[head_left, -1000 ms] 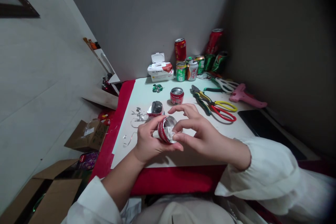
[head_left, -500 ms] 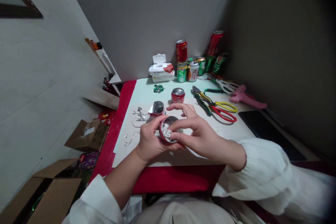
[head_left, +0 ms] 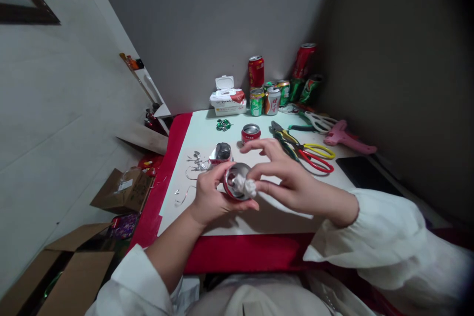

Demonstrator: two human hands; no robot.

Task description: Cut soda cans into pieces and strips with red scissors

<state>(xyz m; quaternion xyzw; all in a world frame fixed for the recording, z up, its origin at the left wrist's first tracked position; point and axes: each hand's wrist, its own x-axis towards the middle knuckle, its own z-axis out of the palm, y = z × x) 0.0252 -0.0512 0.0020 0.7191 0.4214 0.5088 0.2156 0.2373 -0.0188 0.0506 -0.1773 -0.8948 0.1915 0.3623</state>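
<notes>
My left hand [head_left: 213, 197] is wrapped round a cut red can [head_left: 230, 190], its open mouth facing up toward me. Between thumb and finger of my right hand [head_left: 283, 177] is a crumpled white wipe [head_left: 247, 186], held at the can's mouth. Just beyond my left hand lies a cut can piece with a dark grey lump [head_left: 222, 151] on it. Another short red can [head_left: 251, 133] with an open top stands behind my right fingers. Thin silvery wire and scraps [head_left: 198, 160] lie to the left.
A wipes pack [head_left: 227, 101] with its lid up and several drink cans [head_left: 256, 101] line the back. Red-and-yellow-handled pliers [head_left: 301, 148], scissors [head_left: 318, 121], a pink glue gun [head_left: 348, 139] and a black flat slab [head_left: 366, 175] lie right. Green scraps [head_left: 223, 125] sit farther back.
My right hand has drawn the wipe from inside the can toward its right rim, moving slightly right. My left hand keeps the can nearly in place.
</notes>
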